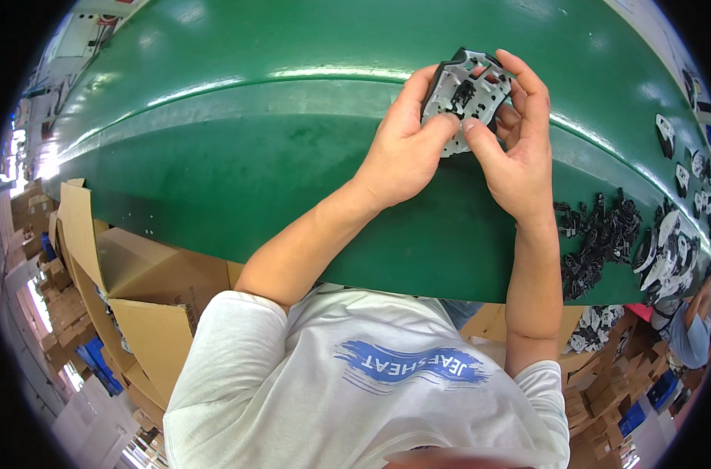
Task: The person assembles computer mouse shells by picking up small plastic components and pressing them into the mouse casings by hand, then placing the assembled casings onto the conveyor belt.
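Above the green table I hold a plastic housing shell (pixel 449 81), its light grey inner side facing up and its rim black. Small posts and cut-outs cover the inside, and a small black plastic part (pixel 464 94) sits near its middle. My left hand (pixel 406 148) grips the shell's left side, with the thumb over the lower inner face. My right hand (pixel 525 144) closes round the right side, its thumb close to the left thumb at the lower part. The fingers beneath the shell are partly hidden.
Black plastic parts (pixel 601 234) lie heaped on the green table (pixel 293 180) right of my right forearm. White-and-black shells (pixel 671 254) pile beyond them, with several more farther back. An open cardboard box (pixel 156 270) stands at the near left edge. Another person (pixel 690 332) is at far right.
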Available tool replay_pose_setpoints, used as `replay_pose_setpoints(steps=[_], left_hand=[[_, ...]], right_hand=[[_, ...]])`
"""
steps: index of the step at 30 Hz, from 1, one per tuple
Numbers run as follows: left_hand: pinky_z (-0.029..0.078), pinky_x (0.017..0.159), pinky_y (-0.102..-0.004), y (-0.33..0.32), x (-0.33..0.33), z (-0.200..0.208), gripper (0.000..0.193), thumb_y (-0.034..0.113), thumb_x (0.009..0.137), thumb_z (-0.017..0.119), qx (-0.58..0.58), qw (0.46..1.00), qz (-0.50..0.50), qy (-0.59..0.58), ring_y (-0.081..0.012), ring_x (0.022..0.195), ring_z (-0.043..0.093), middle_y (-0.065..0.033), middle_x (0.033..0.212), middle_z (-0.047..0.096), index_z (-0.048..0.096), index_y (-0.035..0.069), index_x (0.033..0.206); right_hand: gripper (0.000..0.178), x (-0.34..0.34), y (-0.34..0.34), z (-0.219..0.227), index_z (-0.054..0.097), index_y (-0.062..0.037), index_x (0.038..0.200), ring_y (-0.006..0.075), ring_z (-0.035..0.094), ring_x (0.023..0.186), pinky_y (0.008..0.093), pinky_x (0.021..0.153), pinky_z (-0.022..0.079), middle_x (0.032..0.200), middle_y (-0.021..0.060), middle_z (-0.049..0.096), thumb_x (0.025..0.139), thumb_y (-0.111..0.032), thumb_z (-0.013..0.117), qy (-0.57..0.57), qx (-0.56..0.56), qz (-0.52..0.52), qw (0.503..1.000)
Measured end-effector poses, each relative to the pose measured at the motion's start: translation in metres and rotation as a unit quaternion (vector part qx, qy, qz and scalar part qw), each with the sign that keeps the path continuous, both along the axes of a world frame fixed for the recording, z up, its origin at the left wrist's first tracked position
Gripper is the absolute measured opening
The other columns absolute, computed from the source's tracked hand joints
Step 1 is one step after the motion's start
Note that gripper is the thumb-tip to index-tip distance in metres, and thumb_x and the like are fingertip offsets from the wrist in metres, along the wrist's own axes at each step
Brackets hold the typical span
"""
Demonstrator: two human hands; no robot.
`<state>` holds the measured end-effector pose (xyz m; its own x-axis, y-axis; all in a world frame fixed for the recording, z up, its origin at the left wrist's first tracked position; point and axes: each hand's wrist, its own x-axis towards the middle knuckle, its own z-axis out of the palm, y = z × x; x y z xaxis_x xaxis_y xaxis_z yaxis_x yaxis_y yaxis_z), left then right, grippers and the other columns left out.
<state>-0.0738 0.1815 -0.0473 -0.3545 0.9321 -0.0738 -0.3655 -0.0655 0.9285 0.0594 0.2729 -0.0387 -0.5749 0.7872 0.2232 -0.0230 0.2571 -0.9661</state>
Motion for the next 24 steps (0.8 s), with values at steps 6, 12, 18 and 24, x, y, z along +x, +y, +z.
replay_pose_setpoints(steps=[6,12,18,24], left_hand=[[0.054,0.096,-0.0316,-0.003,0.004,-0.010,0.048,0.001,0.100,0.051,-0.023,0.992,0.037,0.114,-0.0137,0.113,0.063,-0.0086,0.129,0.067,0.050,-0.002,0.148],[0.056,0.097,-0.0386,0.001,0.013,-0.023,0.041,0.006,0.100,0.051,-0.005,0.987,0.097,0.131,-0.0270,0.110,0.072,-0.0194,0.122,0.073,0.053,-0.004,0.140],[0.057,0.096,-0.0380,0.002,0.010,-0.027,0.042,0.004,0.098,0.051,-0.025,0.983,0.086,0.157,-0.0247,0.108,0.072,-0.0197,0.118,0.075,0.055,-0.005,0.139],[0.056,0.095,-0.0361,0.004,0.006,-0.022,0.046,0.005,0.098,0.053,-0.021,0.988,0.063,0.139,-0.0195,0.111,0.069,-0.0142,0.126,0.071,0.053,-0.003,0.144]], right_hand=[[0.078,-0.004,-0.009,-0.002,0.040,-0.0080,0.162,0.0199,0.070,0.111,0.0335,0.094,0.059,0.137,0.0133,0.057,0.091,0.007,0.066,-0.074,0.053,-0.002,0.996],[0.072,-0.006,-0.008,-0.007,0.046,-0.0083,0.159,0.0257,0.072,0.110,0.0375,0.095,0.058,0.136,0.0154,0.062,0.090,0.004,0.064,-0.098,0.103,-0.025,0.990],[0.072,-0.008,-0.013,0.002,0.047,-0.0120,0.160,0.0174,0.071,0.104,0.0334,0.089,0.059,0.135,0.0125,0.065,0.091,0.003,0.064,-0.143,0.124,-0.034,0.981],[0.072,-0.003,-0.004,-0.008,0.045,-0.0122,0.162,0.0196,0.071,0.105,0.0337,0.089,0.059,0.137,0.0133,0.064,0.093,0.000,0.063,-0.121,0.109,-0.019,0.987]])
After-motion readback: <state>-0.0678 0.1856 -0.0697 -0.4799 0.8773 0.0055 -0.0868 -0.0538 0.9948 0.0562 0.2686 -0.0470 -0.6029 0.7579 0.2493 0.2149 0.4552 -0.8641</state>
